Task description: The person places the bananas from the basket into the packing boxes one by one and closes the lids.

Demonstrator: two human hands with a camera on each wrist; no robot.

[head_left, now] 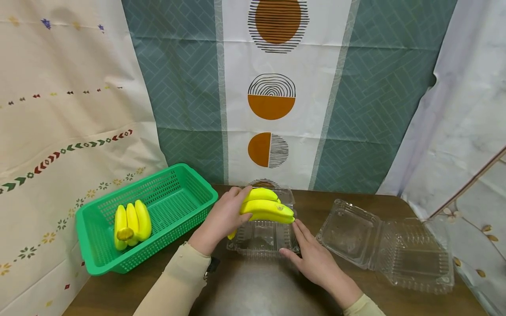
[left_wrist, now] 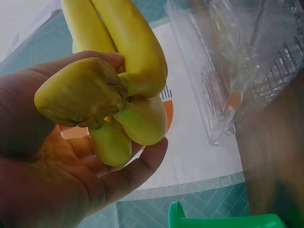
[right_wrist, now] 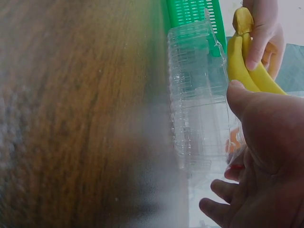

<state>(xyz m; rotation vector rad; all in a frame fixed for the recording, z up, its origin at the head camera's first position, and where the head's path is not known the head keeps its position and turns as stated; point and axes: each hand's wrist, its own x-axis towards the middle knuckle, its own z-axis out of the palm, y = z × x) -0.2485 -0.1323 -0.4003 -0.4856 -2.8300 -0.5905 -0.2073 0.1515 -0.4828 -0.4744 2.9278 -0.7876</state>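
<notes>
A bunch of yellow bananas [head_left: 265, 210] hangs over an open clear plastic clamshell container [head_left: 257, 251] on the table. My left hand [head_left: 224, 214] grips it near the stem end. In the left wrist view, the thumb lies on one side of the bananas [left_wrist: 137, 47] and the curled fingers on the other. My right hand [head_left: 318, 263] is at the container's right side, fingers extended and the thumb spread apart, just below the banana tips. The right wrist view shows the right hand [right_wrist: 270, 142] holding nothing; whether its fingertips touch the container is hard to tell.
To the left stands a green perforated basket [head_left: 166, 239] with another banana bunch [head_left: 133, 224] inside. A second clear clamshell [head_left: 349, 235] lies opened out on the right of the brown wooden table [head_left: 245, 289]. Patterned curtains [head_left: 186, 87] hang behind and at both sides.
</notes>
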